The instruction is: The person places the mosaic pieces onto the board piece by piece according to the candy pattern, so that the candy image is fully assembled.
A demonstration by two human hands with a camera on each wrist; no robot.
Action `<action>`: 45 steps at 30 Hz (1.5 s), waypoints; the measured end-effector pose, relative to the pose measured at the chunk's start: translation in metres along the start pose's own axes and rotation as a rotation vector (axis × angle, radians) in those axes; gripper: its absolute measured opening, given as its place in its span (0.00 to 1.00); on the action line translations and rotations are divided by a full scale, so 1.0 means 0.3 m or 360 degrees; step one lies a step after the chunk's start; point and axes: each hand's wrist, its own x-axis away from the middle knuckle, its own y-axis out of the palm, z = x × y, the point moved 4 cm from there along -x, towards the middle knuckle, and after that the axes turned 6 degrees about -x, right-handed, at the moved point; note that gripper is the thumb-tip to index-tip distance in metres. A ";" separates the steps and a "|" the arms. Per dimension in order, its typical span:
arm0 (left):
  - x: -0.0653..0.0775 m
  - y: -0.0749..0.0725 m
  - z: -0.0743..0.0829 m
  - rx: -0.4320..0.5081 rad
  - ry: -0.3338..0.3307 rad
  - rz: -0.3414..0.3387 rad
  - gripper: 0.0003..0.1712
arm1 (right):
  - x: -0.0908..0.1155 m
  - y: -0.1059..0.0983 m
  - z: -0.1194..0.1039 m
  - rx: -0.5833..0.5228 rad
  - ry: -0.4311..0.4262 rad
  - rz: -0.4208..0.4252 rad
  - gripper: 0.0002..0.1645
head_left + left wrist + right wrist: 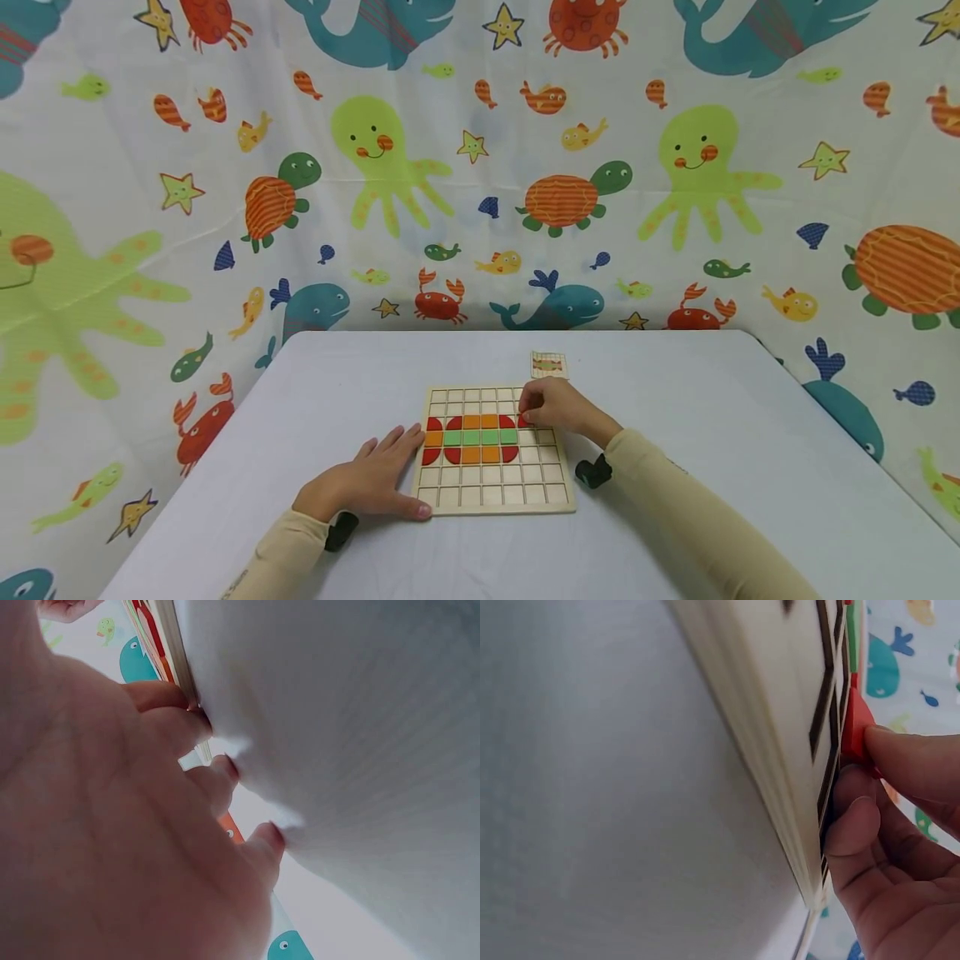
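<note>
A wooden grid board (495, 497) lies on the table, with red rounded-corner tiles, orange tiles (480, 454) and green tiles (480, 437) set across its middle rows. My left hand (367, 483) rests flat at the board's left side, fingers spread, with the thumb at the near left corner and the fingertips along the edge. Over the upper right of the grid, my right hand (562, 408) pinches a red tile (859, 727) between thumb and fingers. That tile sits right at the grid squares in the right wrist view; the fingers hide part of it.
A small pattern card (548, 365) lies just behind the board, beyond my right hand. White cloth covers the table (360, 367), and a curtain printed with sea animals (480, 192) hangs behind it. A black wrist device (594, 472) is on my right wrist.
</note>
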 end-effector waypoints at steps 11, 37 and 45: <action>-0.005 0.003 0.002 -0.0009 0.0022 0.0001 0.70 | 0.009 0.003 -0.003 0.0087 0.0000 -0.0041 0.09; 0.005 -0.002 0.004 0.0014 0.0012 0.0016 0.71 | 0.293 -0.180 0.047 0.0215 0.0087 -0.0046 0.09; -0.002 0.004 -0.002 0.0005 0.0009 0.0007 0.72 | 0.418 -0.219 0.086 0.0192 0.0181 -0.0315 0.18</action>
